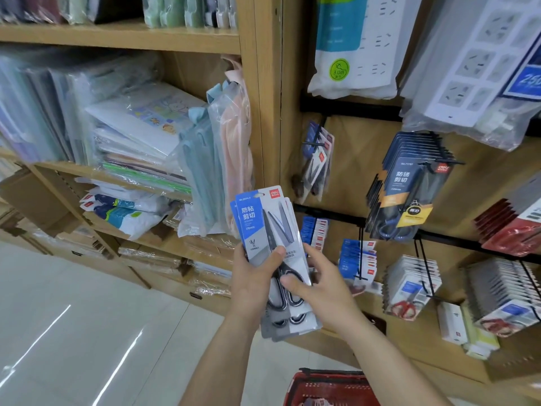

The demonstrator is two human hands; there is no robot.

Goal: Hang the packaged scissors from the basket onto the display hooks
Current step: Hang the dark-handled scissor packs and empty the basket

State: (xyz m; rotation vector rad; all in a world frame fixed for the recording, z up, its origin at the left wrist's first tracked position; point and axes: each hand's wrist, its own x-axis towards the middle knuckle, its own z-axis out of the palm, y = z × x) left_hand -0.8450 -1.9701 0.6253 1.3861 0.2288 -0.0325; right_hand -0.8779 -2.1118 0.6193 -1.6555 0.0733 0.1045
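place: stationery shop | evidence: wooden shelves stacked with plastic-wrapped paper goods | wall hooks hanging carded scissors and bagged power strips | red shopping basket on tiled floor

a wooden post splits the stand. left of the post, shelves bear stacks of wrapped paper goods. right of the post, a board with black hooks carries scissor packs and power strips. below the post lies pale tiled floor, with a red basket at its near edge.
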